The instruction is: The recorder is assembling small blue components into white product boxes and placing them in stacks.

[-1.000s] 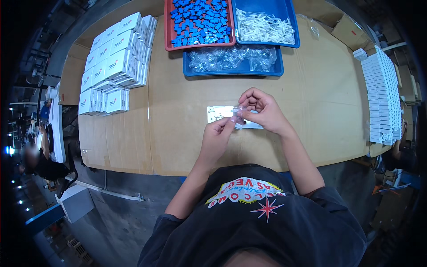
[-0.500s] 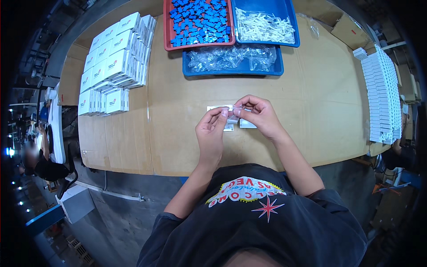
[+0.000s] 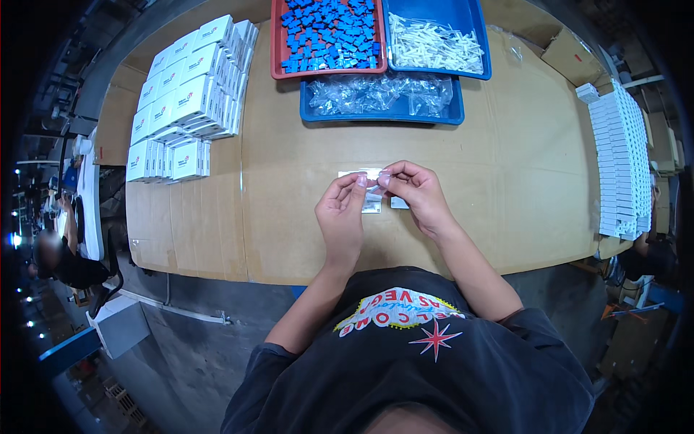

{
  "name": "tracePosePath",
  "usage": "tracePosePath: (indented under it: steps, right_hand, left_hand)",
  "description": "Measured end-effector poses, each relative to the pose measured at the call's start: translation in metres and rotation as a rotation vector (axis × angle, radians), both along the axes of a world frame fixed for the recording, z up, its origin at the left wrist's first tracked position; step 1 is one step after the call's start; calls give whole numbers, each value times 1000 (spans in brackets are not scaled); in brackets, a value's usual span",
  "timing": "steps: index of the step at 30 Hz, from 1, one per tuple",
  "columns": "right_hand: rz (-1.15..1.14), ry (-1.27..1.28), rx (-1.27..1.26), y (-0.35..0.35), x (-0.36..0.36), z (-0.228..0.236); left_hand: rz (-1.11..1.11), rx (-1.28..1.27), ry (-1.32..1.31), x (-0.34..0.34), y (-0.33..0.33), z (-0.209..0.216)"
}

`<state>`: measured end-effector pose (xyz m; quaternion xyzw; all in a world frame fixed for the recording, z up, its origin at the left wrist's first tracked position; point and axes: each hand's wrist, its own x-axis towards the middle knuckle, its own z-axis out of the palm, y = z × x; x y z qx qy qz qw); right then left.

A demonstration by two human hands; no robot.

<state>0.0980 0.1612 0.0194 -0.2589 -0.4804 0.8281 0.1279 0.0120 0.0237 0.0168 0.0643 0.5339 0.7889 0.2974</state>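
Observation:
My left hand (image 3: 341,213) and my right hand (image 3: 421,194) meet over the middle of the table. Thumb and fingertips of each are pinched on a small clear plastic bag (image 3: 374,186) stretched between them. Just beneath lies a white box (image 3: 371,205), partly covered by the hands and bag. Another white piece (image 3: 399,204) shows beside it, under my right hand; its kind is hidden. Whether anything is inside the bag is too small to tell.
Beyond my hands stand a red tray (image 3: 274,43) of blue plastic pieces, a blue tray (image 3: 486,54) of white stick-like pieces, and a lower blue tray (image 3: 376,118) of clear bags. White boxes (image 3: 191,101) are stacked at left, more (image 3: 618,163) at right. A person (image 3: 72,264) is far left.
My right hand has shifted slightly down, and the pinched bag has changed shape between the fingertips. My left hand has barely moved. The whole view has shifted a little.

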Motion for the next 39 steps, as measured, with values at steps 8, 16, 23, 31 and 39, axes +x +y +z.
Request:
tracePosePath:
  steps: [8,16,23,31,39]
  right_hand:
    - [-62,7,101,-6,-4,1]
    - [21,-26,282,6,-1,-5]
    - [-28,54,171,-2,-3,0]
    - [-34,37,91,3,0,0]
    - [-19,73,111,-1,-1,-3]
  left_hand:
    - [21,-5,10,-2,0,-2]
    - [-14,-57,122,-4,-2,-5]
    - [14,-17,88,0,-1,1]
    - [8,-42,88,1,0,6]
    - [2,-70,156,1,-1,-4]
